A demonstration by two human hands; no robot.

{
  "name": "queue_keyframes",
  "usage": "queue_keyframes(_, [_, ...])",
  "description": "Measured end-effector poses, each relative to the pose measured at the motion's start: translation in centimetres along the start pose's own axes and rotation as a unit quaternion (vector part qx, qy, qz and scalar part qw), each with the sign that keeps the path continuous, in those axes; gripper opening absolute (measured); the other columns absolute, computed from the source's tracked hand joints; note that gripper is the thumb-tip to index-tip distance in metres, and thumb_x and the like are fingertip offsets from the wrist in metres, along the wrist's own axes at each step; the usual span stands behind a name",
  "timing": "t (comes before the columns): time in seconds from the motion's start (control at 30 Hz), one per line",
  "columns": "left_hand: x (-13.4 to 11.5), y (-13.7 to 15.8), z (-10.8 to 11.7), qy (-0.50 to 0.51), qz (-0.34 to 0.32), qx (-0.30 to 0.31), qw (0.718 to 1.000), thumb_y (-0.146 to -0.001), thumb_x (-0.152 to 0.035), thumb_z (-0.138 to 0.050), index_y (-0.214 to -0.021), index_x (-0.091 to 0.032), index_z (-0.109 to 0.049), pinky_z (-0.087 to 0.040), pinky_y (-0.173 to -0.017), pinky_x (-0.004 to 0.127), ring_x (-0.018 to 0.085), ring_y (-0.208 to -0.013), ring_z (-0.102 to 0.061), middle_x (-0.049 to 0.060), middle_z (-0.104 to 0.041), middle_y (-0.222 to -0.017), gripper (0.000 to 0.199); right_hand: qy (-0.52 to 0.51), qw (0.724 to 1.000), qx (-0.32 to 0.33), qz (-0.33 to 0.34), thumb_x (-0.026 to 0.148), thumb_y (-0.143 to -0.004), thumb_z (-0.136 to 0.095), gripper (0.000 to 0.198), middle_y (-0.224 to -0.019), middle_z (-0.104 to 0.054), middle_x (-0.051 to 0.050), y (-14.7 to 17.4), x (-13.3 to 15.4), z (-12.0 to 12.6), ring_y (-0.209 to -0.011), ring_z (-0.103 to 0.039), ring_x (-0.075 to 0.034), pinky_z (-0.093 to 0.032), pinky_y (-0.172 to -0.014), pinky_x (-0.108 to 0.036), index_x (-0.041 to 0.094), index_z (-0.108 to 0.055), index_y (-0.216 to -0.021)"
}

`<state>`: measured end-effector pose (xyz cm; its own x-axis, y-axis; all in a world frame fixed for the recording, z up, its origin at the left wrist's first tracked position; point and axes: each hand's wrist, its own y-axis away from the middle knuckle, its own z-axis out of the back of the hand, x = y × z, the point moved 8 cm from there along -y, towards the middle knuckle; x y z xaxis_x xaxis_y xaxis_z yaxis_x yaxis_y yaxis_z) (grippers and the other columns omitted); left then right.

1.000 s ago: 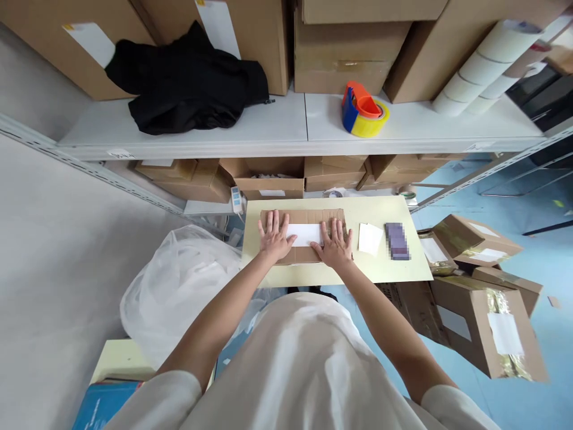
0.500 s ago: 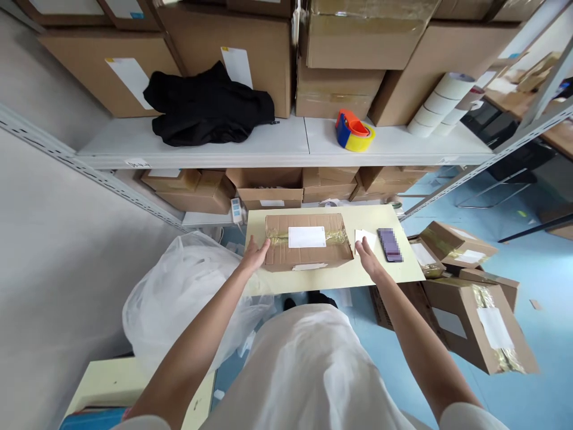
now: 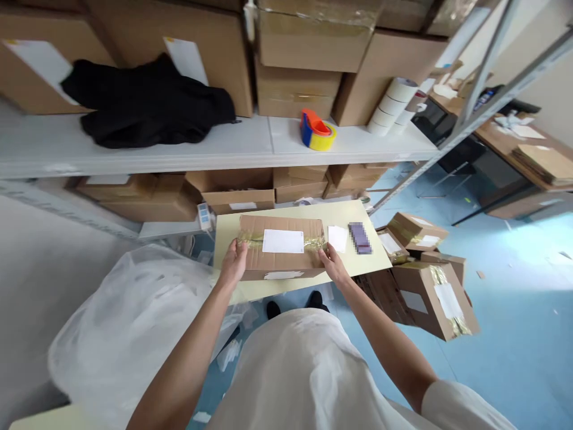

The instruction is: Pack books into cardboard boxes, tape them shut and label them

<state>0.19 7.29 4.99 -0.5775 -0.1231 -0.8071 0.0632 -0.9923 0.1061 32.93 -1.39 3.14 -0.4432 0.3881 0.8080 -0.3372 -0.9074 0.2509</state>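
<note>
brown cardboard makes up the taped carton (image 3: 280, 261) that sits at the middle of the pale yellow tabletop (image 3: 377, 260), its near side close to the front edge; whether it rests fully on the surface or is slightly raised, i cannot tell. a white label (image 3: 283, 241) lies across its top, over a strip of shiny tape (image 3: 313, 242), and a ragged white patch (image 3: 283, 275) shows on the near side. the left hand (image 3: 233, 261) is partly curled around the carton's left end, thumb by the top edge, while the right hand (image 3: 332, 263) is bent about the right end with its thumb over the top corner, so the carton is held between the two. just beside the right hand lies a white paper slip (image 3: 336, 238), and past it a dark purple oblong (image 3: 360, 237), too pixelated to identify. to the left, a translucent plastic bag (image 3: 129, 334) bulges beside the table. to the right, several taped boxes (image 3: 416, 278) are heaped on the blue floor (image 3: 514, 286). beyond the table, the grey shelf (image 3: 179, 161) bears a black garment (image 3: 152, 107), an orange and blue tape dispenser (image 3: 317, 129) with a yellow roll, and stacked white rolls (image 3: 390, 107) in front of large cartons (image 3: 307, 48).
</note>
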Motion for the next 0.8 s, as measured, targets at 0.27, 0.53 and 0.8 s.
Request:
queue_keyframes(0.27, [-14.9, 1.7, -7.0, 0.01, -0.101, 0.072, 0.992, -0.091, -0.057, -0.033, -0.135, -0.022, -0.047, -0.036, -0.106, 0.045, 0.027, -0.122, -0.047, 0.011, -0.058, -0.125, 0.057, -0.042, 0.988, -0.149, 0.029, 0.06, -0.087, -0.043, 0.071, -0.135, -0.053, -0.015, 4.1, -2.6, 13.5, -0.122, -0.051, -0.029, -0.041, -0.102, -0.046, 0.018, -0.035, -0.144])
queue_keyframes(0.53, [-31.2, 3.9, -29.6, -0.041, -0.195, 0.238, 0.951, -0.09, -0.053, -0.042, -0.145, -0.02, -0.033, -0.034, -0.108, 0.045, 0.029, -0.127, -0.042, 0.015, -0.05, -0.121, 0.064, 0.002, 0.91, -0.408, -0.079, 0.064, -0.087, -0.037, 0.068, -0.116, -0.051, -0.013, 7.0, -13.4, 33.6, -0.116, -0.049, -0.028, -0.036, -0.104, -0.049, 0.02, -0.043, -0.139])
queue_keyframes(0.8, [-42.3, 8.3, -48.3, 0.005, -0.339, 0.387, 0.858, -0.093, -0.053, -0.038, -0.15, -0.017, -0.02, -0.027, -0.115, 0.038, 0.025, -0.143, -0.027, 0.013, -0.028, -0.154, 0.07, 0.08, 0.851, -0.519, -0.021, 0.064, -0.086, -0.038, 0.075, -0.147, -0.032, -0.015, 7.6, -18.7, 50.0, -0.139, -0.028, -0.034, -0.022, -0.109, -0.06, 0.022, -0.028, -0.148])
